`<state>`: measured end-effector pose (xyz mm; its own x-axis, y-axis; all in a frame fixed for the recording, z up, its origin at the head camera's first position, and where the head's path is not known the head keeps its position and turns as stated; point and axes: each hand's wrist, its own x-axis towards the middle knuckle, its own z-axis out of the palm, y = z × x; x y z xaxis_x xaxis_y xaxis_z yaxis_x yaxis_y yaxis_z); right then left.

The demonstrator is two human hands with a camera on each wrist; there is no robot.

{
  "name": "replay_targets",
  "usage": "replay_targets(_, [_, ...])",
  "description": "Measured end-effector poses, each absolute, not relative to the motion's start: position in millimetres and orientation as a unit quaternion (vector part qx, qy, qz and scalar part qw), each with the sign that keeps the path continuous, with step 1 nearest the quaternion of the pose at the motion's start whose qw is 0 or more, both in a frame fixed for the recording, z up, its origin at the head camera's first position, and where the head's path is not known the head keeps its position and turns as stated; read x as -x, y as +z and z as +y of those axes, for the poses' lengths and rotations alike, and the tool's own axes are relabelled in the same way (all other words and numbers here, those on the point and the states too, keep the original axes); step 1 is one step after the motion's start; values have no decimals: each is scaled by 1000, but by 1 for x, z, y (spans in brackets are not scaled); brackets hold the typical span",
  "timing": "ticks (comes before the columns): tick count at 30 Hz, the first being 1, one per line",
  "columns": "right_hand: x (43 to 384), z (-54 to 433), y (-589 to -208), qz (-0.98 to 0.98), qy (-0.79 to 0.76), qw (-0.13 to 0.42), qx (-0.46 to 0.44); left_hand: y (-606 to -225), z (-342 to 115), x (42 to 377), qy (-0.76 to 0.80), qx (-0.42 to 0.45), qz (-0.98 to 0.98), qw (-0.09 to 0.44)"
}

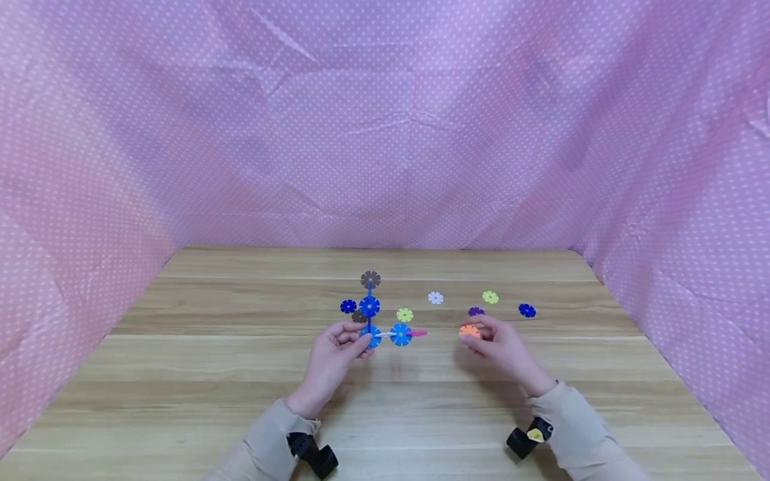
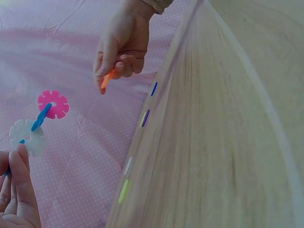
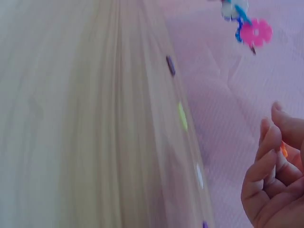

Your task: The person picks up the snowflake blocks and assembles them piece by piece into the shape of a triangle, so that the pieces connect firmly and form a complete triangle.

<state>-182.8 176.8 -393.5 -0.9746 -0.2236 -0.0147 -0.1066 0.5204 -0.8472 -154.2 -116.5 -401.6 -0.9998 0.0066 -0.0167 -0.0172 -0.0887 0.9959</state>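
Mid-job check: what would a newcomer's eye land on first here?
Probably the pink dotted cloth, filling the upper half of the head view behind the table. Next, the chain of linked discs in the left hand, with a pink disc at one end. Then the orange disc, pinched in the right hand, apart from the chain.

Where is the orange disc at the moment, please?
In the head view, the orange disc is right of the pink disc, pinched in the right hand.

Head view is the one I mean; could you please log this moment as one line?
left hand: holds disc chain | right hand: holds orange disc | orange disc: apart from chain | loose discs: on table
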Motion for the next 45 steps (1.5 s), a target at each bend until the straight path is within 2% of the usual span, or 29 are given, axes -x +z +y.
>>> replay_targets(18, [172, 136, -384, 811, -569, 77, 110, -402, -113, 155, 736, 11, 676, 9])
replay_targets(45, [169, 127, -387, 767, -627, 100, 94, -402, -111, 153, 739, -1, 674, 15])
